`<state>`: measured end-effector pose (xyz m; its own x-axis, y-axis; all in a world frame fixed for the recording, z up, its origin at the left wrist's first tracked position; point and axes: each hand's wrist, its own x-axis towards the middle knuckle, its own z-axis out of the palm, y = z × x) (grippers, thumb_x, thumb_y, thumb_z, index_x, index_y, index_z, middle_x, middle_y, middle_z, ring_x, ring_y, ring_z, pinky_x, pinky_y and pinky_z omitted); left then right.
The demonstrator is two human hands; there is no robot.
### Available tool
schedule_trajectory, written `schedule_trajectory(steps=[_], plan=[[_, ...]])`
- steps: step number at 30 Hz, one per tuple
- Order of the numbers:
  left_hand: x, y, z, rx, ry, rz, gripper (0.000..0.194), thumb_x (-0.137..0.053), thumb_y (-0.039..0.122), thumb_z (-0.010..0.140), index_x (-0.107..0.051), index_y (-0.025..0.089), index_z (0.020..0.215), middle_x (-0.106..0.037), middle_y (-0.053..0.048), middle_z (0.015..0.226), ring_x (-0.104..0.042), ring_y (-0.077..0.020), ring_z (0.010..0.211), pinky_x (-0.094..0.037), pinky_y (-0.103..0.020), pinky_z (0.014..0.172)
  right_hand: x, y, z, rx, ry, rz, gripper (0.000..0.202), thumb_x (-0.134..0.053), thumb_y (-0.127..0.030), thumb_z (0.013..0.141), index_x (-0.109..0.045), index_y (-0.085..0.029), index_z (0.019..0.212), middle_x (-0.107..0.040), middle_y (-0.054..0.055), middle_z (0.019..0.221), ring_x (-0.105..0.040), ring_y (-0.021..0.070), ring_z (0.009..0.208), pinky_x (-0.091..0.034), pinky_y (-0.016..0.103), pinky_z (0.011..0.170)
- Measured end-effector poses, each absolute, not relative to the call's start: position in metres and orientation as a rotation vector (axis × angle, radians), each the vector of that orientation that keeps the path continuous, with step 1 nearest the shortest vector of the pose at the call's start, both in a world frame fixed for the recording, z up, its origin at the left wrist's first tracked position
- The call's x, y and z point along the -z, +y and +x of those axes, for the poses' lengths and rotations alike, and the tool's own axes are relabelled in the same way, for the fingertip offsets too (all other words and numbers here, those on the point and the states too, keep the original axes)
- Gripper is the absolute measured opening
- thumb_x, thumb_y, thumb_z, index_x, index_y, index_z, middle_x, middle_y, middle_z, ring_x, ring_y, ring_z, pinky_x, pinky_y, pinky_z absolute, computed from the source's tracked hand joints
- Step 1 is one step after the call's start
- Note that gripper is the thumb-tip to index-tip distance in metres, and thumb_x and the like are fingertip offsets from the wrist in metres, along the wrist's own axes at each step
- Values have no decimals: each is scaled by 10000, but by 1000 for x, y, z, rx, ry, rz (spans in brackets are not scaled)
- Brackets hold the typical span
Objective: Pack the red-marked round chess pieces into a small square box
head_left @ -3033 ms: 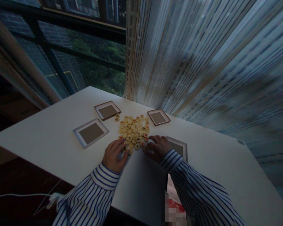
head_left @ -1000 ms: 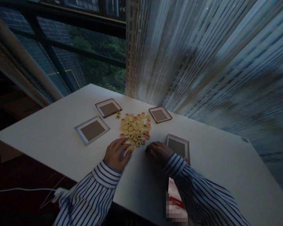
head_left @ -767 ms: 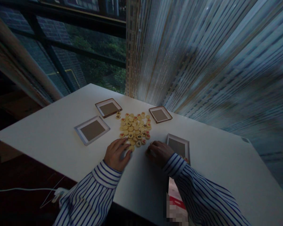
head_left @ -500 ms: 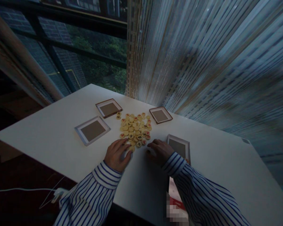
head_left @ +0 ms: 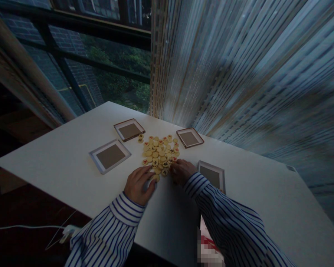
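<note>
Head view: disc pile [head_left: 161, 152] at 12 o'clock. My left hand [head_left: 138, 184] at its 7, fingers apart; right hand [head_left: 183, 171] at 5, bunched, can't tell if clamped. Seemingly near-edge picking; calls for light pinch.

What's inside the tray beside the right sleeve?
A grey-brown panel shows inside the tray, framed by a pale border. The striped right sleeve covers the near end, so anything beneath it is hidden.
</note>
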<state>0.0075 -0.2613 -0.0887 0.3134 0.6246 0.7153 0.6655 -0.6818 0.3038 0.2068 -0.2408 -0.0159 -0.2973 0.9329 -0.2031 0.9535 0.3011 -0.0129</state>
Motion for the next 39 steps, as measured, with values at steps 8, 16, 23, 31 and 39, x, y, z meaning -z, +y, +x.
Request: schedule_trajectory(steps=[8, 16, 23, 31, 39], plan=[[79, -264, 14, 1431, -1246, -2428, 159, -552, 228, 780, -617, 160, 908, -673, -117, 978, -610, -232, 914, -518, -390, 772, 20, -249, 219, 189, 2636, 1894, 133, -515, -214, 754, -590, -172, 855, -637, 74, 858, -579, 192, 812, -418, 287, 708], [75, -268, 15, 1606, -1262, -2490, 165, -544, 214, 788, -642, 176, 916, -693, -98, 955, -633, -209, 907, -520, -369, 801, 18, -267, 229, 152, 3107, 1869, 127, -532, -122, 681, -543, -175, 795, -610, 47, 742, -549, 165, 694, -436, 271, 656], [53, -284, 44, 1796, -1628, -2711, 220, -496, 243, 822, -673, 175, 933, -709, -73, 920, -658, -178, 865, -525, -309, 814, 5, -289, 219, 93, 3332, 1815, 129, -537, -108, 691, -537, -177, 800, -599, 46, 739, -548, 158, 704, -458, 274, 655], [38, -287, 68, 2172, -2158, -2883, 255, -570, 362, 736, -705, 174, 844, -731, -56, 832, -673, -215, 810, -532, -334, 783, 1, -306, 225, -39, 3400, 1824, 52, -560, -193, 792, -523, -180, 826, -612, 35, 716, -548, 134, 647, -462, 253, 607], [40, -284, 77, 2551, -2472, -2856, 342, -698, 425, 606, -708, 133, 784, -729, -80, 771, -672, -221, 759, -526, -345, 781, 4, -315, 231, -72, 3360, 1865, 70, -566, -237, 810, -554, -170, 795, -624, 54, 728, -557, 143, 651, -463, 267, 608]])
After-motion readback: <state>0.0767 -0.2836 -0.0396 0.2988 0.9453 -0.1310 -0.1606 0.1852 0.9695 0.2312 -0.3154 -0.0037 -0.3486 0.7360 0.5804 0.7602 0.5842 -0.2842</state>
